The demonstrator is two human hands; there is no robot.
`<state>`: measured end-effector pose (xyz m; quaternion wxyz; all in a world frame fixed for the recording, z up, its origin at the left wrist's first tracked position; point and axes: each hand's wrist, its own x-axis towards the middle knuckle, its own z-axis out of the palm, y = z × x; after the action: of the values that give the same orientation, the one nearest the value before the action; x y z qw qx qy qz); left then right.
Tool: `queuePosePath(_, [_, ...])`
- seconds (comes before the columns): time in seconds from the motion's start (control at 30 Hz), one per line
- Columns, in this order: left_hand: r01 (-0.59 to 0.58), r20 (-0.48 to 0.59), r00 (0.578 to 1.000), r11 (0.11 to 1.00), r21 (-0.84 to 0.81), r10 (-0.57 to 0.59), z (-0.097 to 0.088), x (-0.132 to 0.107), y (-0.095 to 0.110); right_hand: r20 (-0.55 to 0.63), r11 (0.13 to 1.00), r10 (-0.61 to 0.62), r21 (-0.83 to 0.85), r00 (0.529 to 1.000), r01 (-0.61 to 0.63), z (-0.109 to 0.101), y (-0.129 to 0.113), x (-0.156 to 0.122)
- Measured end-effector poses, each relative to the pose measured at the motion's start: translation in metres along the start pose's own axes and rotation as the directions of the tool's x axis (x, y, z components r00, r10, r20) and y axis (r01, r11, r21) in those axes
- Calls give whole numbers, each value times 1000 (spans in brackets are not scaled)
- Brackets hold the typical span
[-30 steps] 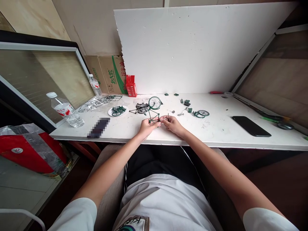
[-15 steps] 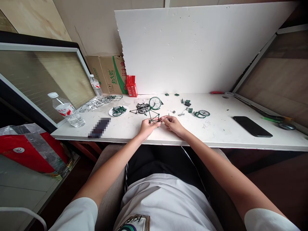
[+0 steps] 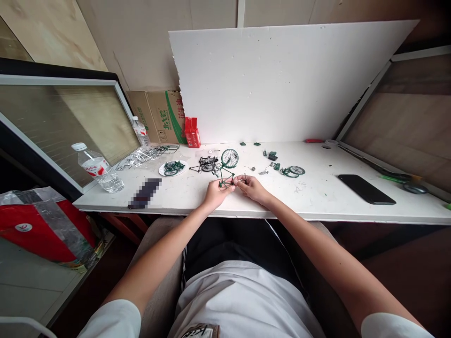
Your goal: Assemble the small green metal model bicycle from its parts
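A small green model bicycle, with one spoked wheel at its far end, is held near the table's front edge. My left hand is closed on the near end of its frame. My right hand is closed beside it, thumb and finger pinched close to the frame's right corner. A thin dark rod sticks up from the right fingers; its lower part is hidden. Just beyond the left hand lies a black model bicycle part. Small grey and green parts lie to the right of the hands.
On the white table are a white plate with green parts, a green wheel assembly, a phone and a water bottle. A red box stands at the back, before a white board.
The whole view has shifted slightly, so the table sits a little lower in the picture. Both hands keep their hold close together, with the bicycle in nearly the same pose.
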<state>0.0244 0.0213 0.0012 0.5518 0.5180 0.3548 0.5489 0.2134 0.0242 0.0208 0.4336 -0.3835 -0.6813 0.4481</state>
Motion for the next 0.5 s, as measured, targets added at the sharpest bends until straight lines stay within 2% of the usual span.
queuePosePath(0.17, [17,13,1000,1000,1,-17,-1,2,0,-50,999,-35,-22,998,33,2,3,2])
queuePosePath(0.3, [-11,-19,1000,1000,-13,10,-1,2,-2,-58,996,-84,-37,995,82,4,1,-1])
queuePosePath(0.5, [-173,-165,968,978,113,190,-2,0,-5,-12,972,58,230,998,-53,2,-1,-5])
